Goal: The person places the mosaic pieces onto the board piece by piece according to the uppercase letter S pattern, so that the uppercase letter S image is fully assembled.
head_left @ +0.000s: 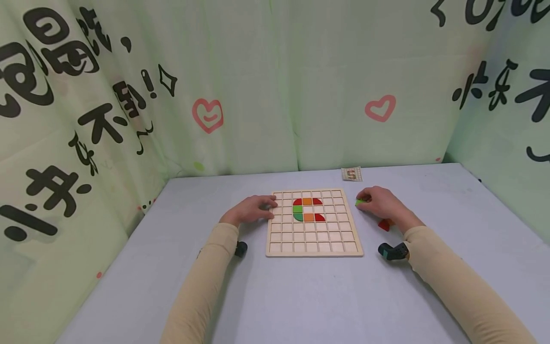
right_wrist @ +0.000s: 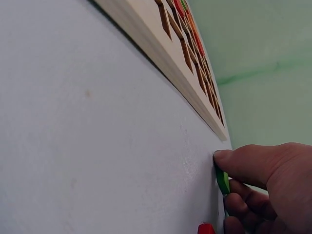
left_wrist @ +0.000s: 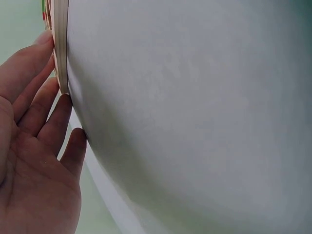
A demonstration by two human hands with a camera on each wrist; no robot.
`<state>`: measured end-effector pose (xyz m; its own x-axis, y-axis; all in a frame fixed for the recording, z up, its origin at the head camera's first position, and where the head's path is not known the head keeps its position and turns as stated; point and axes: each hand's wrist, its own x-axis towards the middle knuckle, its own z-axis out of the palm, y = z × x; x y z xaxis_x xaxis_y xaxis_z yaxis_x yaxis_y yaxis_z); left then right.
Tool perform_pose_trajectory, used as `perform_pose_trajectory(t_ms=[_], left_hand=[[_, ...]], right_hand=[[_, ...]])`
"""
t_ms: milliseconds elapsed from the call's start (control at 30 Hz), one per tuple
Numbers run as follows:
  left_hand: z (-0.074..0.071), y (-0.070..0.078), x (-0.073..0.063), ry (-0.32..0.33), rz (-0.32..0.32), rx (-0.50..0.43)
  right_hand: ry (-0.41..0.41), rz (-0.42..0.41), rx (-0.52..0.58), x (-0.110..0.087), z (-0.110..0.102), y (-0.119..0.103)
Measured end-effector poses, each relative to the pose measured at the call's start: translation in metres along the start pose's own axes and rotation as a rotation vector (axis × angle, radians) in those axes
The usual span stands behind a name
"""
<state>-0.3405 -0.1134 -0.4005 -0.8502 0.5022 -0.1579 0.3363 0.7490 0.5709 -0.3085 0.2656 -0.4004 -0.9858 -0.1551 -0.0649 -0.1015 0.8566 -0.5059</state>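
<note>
A square wooden grid board (head_left: 315,254) lies flat on the table. Coloured tiles (head_left: 297,209) in red, orange and green form a C-like shape in its upper middle cells. At the board's left edge, my left hand (head_left: 250,209) rests with fingers fairly straight; in the left wrist view its thumb and fingertips touch the rim. Off the board's right side, my right hand (head_left: 381,201) pinches a small green tile (right_wrist: 223,179) between thumb and fingers, low over the tabletop. A red tile (head_left: 384,225) lies under the right wrist, with an orange one partly hidden beside it.
A small patterned card (head_left: 352,174) lies at the table's back edge, behind the board. Black wrist devices (head_left: 393,251) hang below both forearms. Pale green curtains (head_left: 258,86) with dark lettering enclose the white table (head_left: 301,301) at the back and sides.
</note>
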Motion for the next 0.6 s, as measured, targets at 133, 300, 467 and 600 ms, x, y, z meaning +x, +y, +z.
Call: perform_pose_trajectory(t_ms=[133, 300, 467, 600], left_hand=[[-0.0002, -0.0011, 0.0001, -0.001, 0.010, 0.005], [-0.0008, -0.0012, -0.0003, -0.004, 0.011, 0.002], [-0.0016, 0.0005, -0.0007, -0.007, 0.009, 0.007], [-0.0017, 0.0001, -0.0003, -0.008, 0.003, 0.005]], right_hand=[[0.004, 0.001, -0.008, 0.0000, -0.0002, -0.0008], [0.014, -0.014, -0.018, 0.0003, -0.0001, -0.0013], [0.023, -0.026, -0.025, 0.0009, 0.0008, -0.0020], [0.037, -0.028, -0.029, 0.0004, 0.0020, -0.0029]])
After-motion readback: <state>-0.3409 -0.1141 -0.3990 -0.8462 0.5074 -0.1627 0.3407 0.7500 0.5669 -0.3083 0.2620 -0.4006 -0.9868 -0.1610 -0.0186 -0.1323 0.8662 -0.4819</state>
